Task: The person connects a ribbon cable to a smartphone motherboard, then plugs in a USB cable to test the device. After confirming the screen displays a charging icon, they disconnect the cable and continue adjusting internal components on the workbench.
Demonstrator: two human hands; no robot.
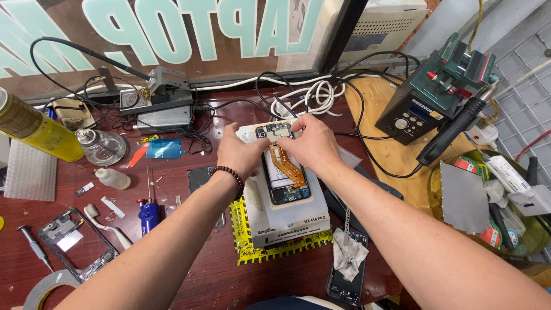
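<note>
Crumpled tissue [349, 252] lying on a dark phone [346, 275] at the desk's [189, 275] near edge, left hand [240, 155] and right hand [313, 143] pressing fingers onto the opened phone [284, 172] top, phone resting on a white box [287, 215] mid-desk, soldering stand [163, 100] sitting behind

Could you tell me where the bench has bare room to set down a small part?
Bare red bench top shows between the blue pen-shaped tool and the yellow-edged mat, beside the left hand. The pale wooden board, right of the right hand, has room. Bottles and parts crowd the left; the black cables crowd the back.
</note>
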